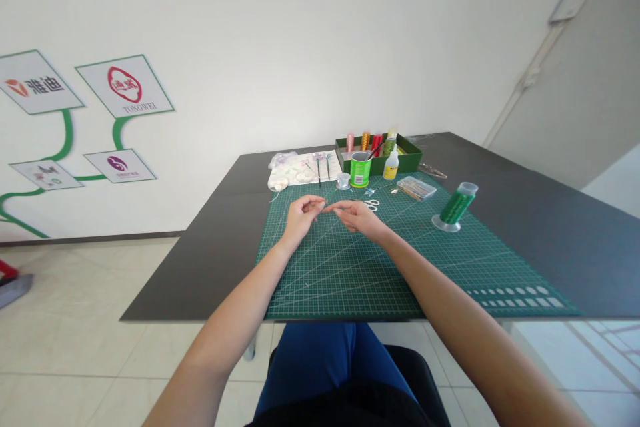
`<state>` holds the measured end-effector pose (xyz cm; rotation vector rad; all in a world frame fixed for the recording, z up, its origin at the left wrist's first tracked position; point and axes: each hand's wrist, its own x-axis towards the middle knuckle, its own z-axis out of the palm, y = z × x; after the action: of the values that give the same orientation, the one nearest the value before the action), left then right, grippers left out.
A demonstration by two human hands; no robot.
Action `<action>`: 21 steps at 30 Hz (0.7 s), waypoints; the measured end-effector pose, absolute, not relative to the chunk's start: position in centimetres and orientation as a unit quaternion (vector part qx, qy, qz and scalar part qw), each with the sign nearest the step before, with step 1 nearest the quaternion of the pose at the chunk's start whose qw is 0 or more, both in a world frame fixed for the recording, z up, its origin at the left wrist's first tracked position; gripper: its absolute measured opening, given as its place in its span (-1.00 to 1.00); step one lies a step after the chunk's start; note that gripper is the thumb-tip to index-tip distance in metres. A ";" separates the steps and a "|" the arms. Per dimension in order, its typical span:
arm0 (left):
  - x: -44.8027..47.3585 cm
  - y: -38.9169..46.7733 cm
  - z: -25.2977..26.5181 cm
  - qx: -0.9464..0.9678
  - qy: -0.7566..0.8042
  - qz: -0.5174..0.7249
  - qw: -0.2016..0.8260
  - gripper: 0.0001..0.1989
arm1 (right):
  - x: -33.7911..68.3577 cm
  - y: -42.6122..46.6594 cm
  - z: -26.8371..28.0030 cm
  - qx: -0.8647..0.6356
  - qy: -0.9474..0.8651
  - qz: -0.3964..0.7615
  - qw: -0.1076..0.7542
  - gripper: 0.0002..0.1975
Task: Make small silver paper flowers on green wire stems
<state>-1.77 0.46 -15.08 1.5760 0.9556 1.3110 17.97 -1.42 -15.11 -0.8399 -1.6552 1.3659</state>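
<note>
My left hand (303, 213) is above the green cutting mat (340, 273), its thumb and fingers pinched together. Close beside it, my right hand (359, 216) also pinches, with the fingertips of the two hands nearly meeting. Whatever lies between the fingers is too small to make out. Just behind my right hand lie white-handled scissors (371, 205), partly covered by it. A spool of green thread (457, 205) stands tilted-looking on a clear base to the right.
Toward the back are a green box (411, 161) with thread spools, a green can (360, 172), a glue bottle (391, 165) and a clear case (417, 188). A white sheet (299, 170) bears slender pieces. A small clear spool (343, 181) stands by the can.
</note>
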 end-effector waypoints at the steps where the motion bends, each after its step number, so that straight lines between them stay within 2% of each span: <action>1: -1.8 0.4 -15.0 0.632 0.381 0.523 0.426 -0.75 | 18.0 -1.4 -15.1 -0.334 -0.655 0.541 0.409 -0.53; 17: -1.5 0.0 -14.7 0.682 0.373 0.491 0.394 -0.79 | 18.2 -1.2 -15.2 -0.347 -0.646 0.542 0.411 -0.53; 21: -1.5 -0.2 -14.6 0.705 0.373 0.487 0.357 -0.81 | 18.3 -1.1 -15.3 -0.346 -0.648 0.542 0.409 -0.52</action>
<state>-1.48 -0.20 -14.60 1.8189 0.9617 1.2560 18.29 -1.13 -15.31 -0.8705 -1.6321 1.3657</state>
